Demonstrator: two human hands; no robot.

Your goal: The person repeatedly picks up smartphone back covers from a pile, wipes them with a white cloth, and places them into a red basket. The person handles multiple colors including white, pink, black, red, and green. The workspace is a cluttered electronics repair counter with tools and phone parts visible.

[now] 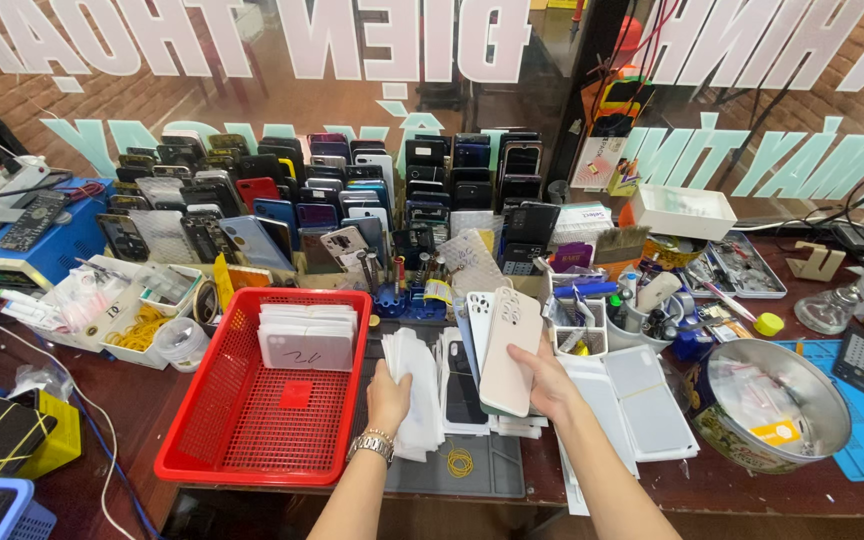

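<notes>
To the far left of the left hand, the red basket [252,440] sits on the bench with a stack of white packets [308,336] lying at its back wall; its front floor shows bare mesh. The left hand [388,397], with a metal watch [372,446] at the wrist, rests palm-down with curled fingers on a pile of clear sleeves [414,390] just right of the basket; whether it grips a sleeve or merely presses the pile cannot be determined. Between the two hands lie more sleeved dark back panels [464,395] and, nearer the bench edge, a yellow rubber band [460,462]. The right hand [549,385] grasps a pale phone back cover [512,350] from below, thumb at its lower edge, with a second white cover [479,318] fanned behind it. To handle these well, support each cover by its edges rather than its face, keep the fanned pair from sliding apart, and steady the sleeve pile with the left hand so single sleeves separate cleanly. To the right of the right hand lie flat white sheets [642,400] and a round metal tin [777,410].
</notes>
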